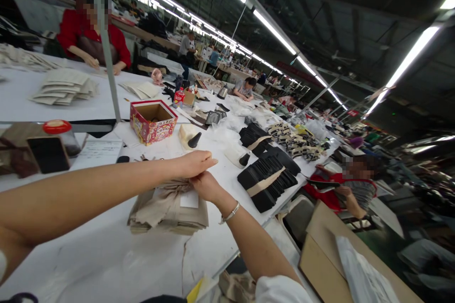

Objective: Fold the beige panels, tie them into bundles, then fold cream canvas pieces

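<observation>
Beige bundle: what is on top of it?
A crumpled beige strip and a white slip lie on the bundle. Whatever lies behind the left hand and right hand is covered.

Along the right edge of the white table [88,255] lies a black stack [268,196], a beige strip [265,182] across it. Near the far edge stand a red patterned box [152,125] and a red-lidded jar [59,127], a dark phone [49,155] just before the jar.
</observation>
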{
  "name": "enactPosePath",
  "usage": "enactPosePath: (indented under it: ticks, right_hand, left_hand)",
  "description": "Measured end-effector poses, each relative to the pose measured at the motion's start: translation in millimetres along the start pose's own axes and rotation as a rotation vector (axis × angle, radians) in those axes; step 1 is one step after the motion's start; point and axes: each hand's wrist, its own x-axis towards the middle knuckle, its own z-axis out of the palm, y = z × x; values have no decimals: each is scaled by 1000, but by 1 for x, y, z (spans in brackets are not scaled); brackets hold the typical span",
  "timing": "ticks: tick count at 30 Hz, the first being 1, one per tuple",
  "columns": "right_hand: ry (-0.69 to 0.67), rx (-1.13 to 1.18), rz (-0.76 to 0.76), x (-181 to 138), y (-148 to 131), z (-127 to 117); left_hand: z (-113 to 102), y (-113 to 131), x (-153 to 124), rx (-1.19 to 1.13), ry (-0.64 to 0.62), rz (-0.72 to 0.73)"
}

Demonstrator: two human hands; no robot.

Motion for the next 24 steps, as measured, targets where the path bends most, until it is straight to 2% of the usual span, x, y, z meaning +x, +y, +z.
enactPosePath:
  ticks: [2, 4, 8, 12, 15, 17, 19, 21, 22, 24]
  right_hand:
    - [31, 39, 80, 3, 9, 1]
    - [8, 142, 142, 5, 17, 0]
    - [-61, 345, 269, 0, 21, -10]
    - [-189, 539, 349, -6, 17, -20]
    - [-310, 737, 309, -9, 16, -23]
    - [-321, 771, 288, -11, 16, -24]
    - [-238, 688, 263, -13, 15, -25]
    - [-83, 466, 178, -16, 14, -25]
    - [-2, 300, 104, -19, 13, -24]
    - [140, -89, -75, -24, 13, -21]
  left_hand:
    - [0, -5, -3, 25, -9, -49]
    - [-3, -12, -8, 55, -39, -107]
    - [-8, -20, -23, 260, -190, -172]
    - [-6, -2, -39, 370, -183, -103]
    - [-2, 7, -46, 236, -294, -16]
    - [0, 3, -46, 121, -363, 34]
    - [2, -8, -42, 6, -274, -13]
    - [3, -20, -36, -164, -134, -161]
    - [4, -25, -33, -262, -119, -229]
    - [6, -31, -29, -422, -204, -292]
